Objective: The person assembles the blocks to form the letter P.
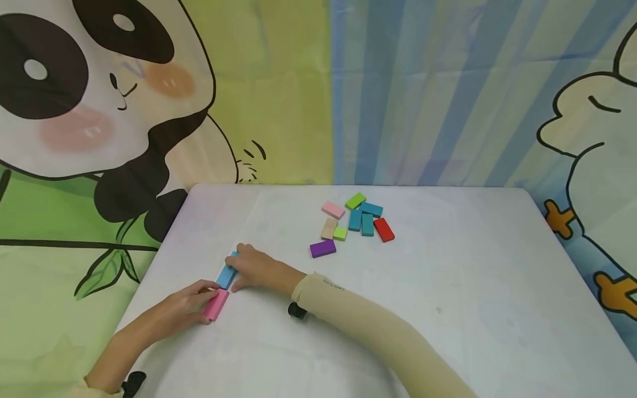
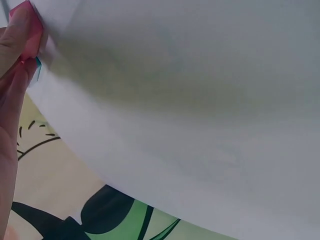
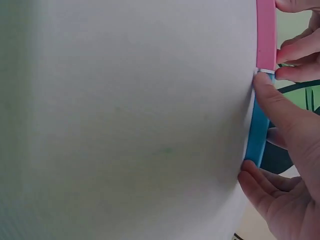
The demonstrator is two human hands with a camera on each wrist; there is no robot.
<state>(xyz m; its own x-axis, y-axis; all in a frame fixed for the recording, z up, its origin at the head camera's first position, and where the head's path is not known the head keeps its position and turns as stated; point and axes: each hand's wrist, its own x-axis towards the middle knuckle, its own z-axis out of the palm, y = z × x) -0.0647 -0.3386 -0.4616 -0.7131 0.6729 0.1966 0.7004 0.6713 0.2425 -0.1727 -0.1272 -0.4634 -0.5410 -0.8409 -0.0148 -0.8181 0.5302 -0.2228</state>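
Note:
On the left side of the white table, a pink block (image 1: 216,305) and a blue block (image 1: 226,277) lie end to end in a slanting row. My left hand (image 1: 180,307) holds the pink one between thumb and fingers. Farther back, my right hand (image 1: 260,268) grips the blue one by its ends. The right wrist view shows a thin pale line where the pink block (image 3: 266,35) meets the blue block (image 3: 257,131). In the left wrist view, fingers partly cover the pink block (image 2: 34,35), and only a corner of the blue one shows.
Toward the back middle of the white table (image 1: 448,309) lies a loose group of blocks, among them a purple block (image 1: 323,249), a red block (image 1: 384,230), a light pink block (image 1: 333,209) and a tan block (image 1: 329,229). A printed cloth (image 1: 278,94) hangs behind the table.

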